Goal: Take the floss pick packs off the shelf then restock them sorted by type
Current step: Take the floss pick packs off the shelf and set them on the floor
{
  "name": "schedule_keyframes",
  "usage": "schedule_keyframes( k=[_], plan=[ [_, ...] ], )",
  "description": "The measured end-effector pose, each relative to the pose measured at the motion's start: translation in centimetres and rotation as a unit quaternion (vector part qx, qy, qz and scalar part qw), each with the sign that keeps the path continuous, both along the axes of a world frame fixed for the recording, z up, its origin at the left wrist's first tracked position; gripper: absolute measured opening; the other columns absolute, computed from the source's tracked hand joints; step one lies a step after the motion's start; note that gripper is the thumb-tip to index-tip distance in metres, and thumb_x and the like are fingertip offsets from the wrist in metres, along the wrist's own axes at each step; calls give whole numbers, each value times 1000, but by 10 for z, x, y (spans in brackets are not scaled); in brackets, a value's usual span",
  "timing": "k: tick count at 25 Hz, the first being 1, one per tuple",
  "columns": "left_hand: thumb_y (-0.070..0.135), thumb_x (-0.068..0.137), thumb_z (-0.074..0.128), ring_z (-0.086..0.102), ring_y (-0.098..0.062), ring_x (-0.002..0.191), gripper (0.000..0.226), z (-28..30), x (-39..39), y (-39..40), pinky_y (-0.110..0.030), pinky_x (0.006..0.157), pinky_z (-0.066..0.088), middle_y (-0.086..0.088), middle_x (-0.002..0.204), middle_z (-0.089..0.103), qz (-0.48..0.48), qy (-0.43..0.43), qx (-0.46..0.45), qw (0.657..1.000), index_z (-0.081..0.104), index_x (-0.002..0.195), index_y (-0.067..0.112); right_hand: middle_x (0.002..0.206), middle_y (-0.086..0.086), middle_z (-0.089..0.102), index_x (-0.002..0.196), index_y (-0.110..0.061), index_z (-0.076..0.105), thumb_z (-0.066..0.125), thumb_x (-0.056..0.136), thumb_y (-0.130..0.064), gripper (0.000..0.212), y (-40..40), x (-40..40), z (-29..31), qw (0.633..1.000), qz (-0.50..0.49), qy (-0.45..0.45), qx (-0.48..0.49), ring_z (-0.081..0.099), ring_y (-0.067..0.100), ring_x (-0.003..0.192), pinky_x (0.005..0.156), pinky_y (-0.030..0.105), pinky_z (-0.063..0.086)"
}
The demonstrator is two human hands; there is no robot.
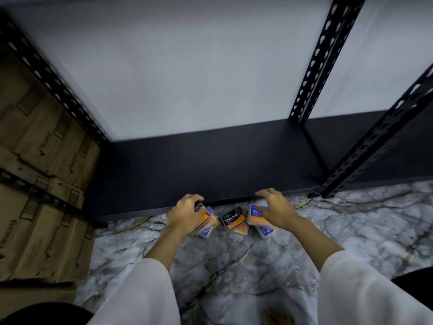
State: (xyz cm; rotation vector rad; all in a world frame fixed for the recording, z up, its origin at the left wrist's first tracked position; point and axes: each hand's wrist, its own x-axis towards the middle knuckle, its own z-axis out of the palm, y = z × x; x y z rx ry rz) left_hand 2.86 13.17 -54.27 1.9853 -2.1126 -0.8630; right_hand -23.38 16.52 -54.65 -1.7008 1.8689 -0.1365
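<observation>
Marble floor (234, 266): left hand (187, 213) grips packs (208, 222); right hand (275, 208) spread; "Charcoal" pack (233, 218).

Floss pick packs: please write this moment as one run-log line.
shelf board: bare | floss pick packs: on marble floor | left hand: grips packs | right hand: over blue pack, fingers spread

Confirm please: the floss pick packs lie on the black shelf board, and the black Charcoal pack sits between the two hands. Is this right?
Not quite. The head view shows the floss pick packs on the grey marble-patterned floor, in front of the black shelf board. The black Charcoal pack does sit between the left hand and right hand.
</observation>
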Motion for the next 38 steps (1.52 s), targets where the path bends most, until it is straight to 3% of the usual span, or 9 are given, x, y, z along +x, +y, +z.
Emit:
schedule_keyframes(
  k=[4,14,20,24,28,31,34,38],
  plan=[
    [37,91,50,61,-18,105,21,83,-8,3,-35,89,48,12,111,66,-30,-37,-14,999,61,109,35,113,4,66,125,-20,53,52,93,-29,33,-1,6,80,1000,-4,5,-6,61,24,101,86,41,51],
    [33,90,47,60,-22,99,22,335,-49,26,-34,83,47,3,113,63,-99,-71,-176,977,64,104,27,128,7,54,127,-22,53,50,94,-32,34,32,-5,338,984,9,59,-166,57,26,110,94,39,46],
    [33,90,48,63,-21,92,20,439,-78,19,-35,81,49,5,104,67,-100,-18,-286,953,65,99,26,124,5,59,123,-19,56,51,94,-30,31,28,-14,444,956,7,84,-282,58,27,108,85,37,46],
    [31,93,45,62,-21,91,23,468,-85,-9,-35,79,49,4,106,66,-78,25,-329,941,64,101,22,117,2,62,119,-21,56,51,93,-32,28,-4,-22,469,943,4,78,-324,59,25,103,84,36,47],
    [30,92,45,60,-20,96,24,460,-85,-55,-34,78,49,2,111,64,-62,31,-336,939,65,104,24,113,2,63,111,-22,58,51,92,-30,22,-47,-33,468,926,-2,80,-368,60,24,96,83,38,51],
    [36,93,48,53,-20,113,30,443,-89,-88,-37,90,47,0,128,56,-79,29,-319,944,60,119,24,125,3,58,121,-20,56,52,91,-28,31,-79,-47,462,915,-21,99,-391,53,26,114,89,39,48],
    [43,94,43,51,-19,116,32,427,-96,-111,-40,101,41,1,132,54,-103,-5,-300,948,57,117,27,135,8,48,132,-17,47,53,90,-34,46,-113,-64,461,904,-39,151,-397,42,28,124,99,40,40],
    [45,97,33,48,-17,123,40,421,-100,-122,-38,106,33,5,139,49,-105,-43,-314,943,49,130,28,148,12,31,143,-21,35,56,87,-42,63,-153,-84,468,924,-61,109,-361,28,30,135,110,40,29]
  ],
)
